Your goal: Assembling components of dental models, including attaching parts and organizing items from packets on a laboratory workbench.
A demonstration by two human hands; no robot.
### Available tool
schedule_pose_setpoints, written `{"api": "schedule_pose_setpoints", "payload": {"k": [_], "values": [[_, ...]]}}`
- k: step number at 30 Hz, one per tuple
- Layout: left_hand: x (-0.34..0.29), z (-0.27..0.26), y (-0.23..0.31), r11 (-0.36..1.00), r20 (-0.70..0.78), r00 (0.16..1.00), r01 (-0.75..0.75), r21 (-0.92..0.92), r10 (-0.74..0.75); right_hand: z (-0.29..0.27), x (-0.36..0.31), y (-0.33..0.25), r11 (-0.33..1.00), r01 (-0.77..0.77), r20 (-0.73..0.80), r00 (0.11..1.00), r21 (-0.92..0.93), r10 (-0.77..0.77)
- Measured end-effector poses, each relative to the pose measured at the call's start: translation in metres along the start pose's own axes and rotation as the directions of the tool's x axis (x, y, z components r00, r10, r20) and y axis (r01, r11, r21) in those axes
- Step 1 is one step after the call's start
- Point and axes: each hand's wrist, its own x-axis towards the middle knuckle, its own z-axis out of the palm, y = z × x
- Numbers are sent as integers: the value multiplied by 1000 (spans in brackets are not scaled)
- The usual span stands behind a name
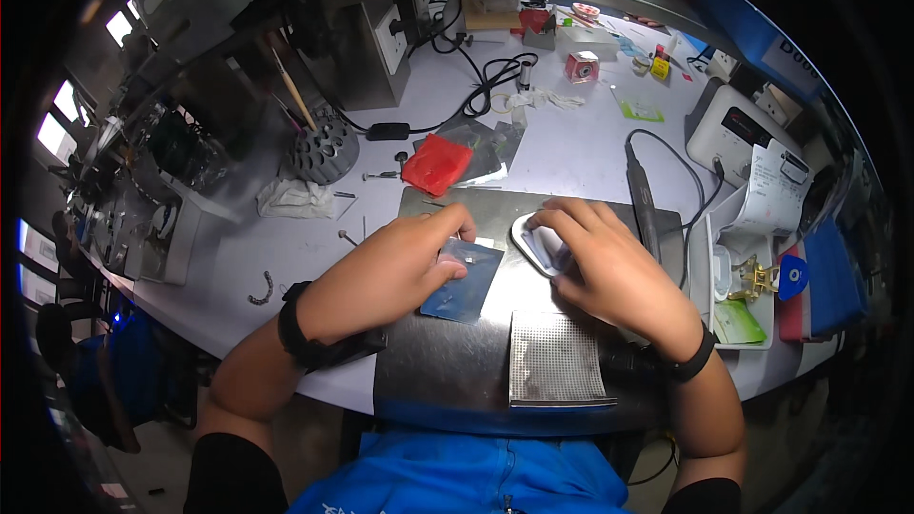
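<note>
The left hand (419, 262) pinches a dark-blue, flat rectangular sheet (464, 297), likely for steadiness; the right hand (609, 271) grips a white, rounded dish-like object (521, 237), probably against sliding. Below the right hand lies a silver perforated metal plate (555, 362).

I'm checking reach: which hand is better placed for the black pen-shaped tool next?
Probably the right hand: it's nearer the black tool, though touching the white-rimmed item. The left hand is farther, holding a blue sheet.
</note>
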Motion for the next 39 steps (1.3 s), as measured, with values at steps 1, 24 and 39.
{"api": "schedule_pose_setpoints", "payload": {"k": [1, 24, 39], "values": [[2, -7, 10, 997, 40, 999, 39, -73, -37, -3, -5, 3, 999, 8, 2, 1000, -44, -8], [24, 52, 38, 902, -457, 803, -431, -1, 383, 6, 1, -17, 879, 138, -297, 955, 457, 5], [48, 42, 73, 887, -537, 722, -447, 120, 437, -4, 4, -2, 238, 13, -116, 899, 971, 423]]}}
